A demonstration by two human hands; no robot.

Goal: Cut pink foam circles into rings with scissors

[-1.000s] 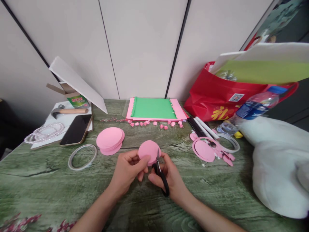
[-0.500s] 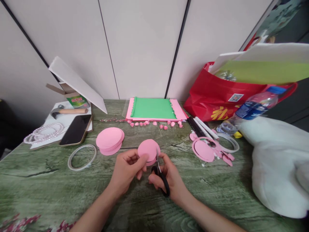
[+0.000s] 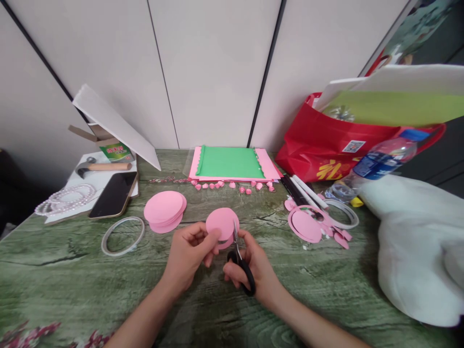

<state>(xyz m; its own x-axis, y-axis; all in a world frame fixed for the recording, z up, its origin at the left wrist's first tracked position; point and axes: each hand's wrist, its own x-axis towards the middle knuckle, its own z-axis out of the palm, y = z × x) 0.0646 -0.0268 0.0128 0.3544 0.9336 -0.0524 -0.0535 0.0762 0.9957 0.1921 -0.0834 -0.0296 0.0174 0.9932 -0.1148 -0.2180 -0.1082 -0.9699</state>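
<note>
Between thumb and fingers, my left hand [image 3: 192, 251] pinches a pink paper circle [image 3: 222, 222] at its lower left edge. A narrow strip of the same pink paper curls off below the circle. My right hand [image 3: 252, 263] is closed on black-handled scissors [image 3: 241, 268], whose blades point up and lie at the circle's right edge. Left of my hands, a stack of pink paper circles [image 3: 164, 208] rests on the table. To the right lie pink paper rings and offcuts [image 3: 308, 224].
Tape rolls [image 3: 123, 236], a phone [image 3: 114, 193], a hammer [image 3: 105, 166] and bead strings [image 3: 67, 199] are on the left. Green paper [image 3: 232, 162] and small pink curls [image 3: 248, 191] sit at the back. A red bag [image 3: 308, 140], bottle [image 3: 387, 157] and white plush [image 3: 416, 256] stand right.
The paper circle has shifted very slightly left. The strip below it has come further away from the circle, with a thin gap now showing between them. The scissors stay at its right edge.
</note>
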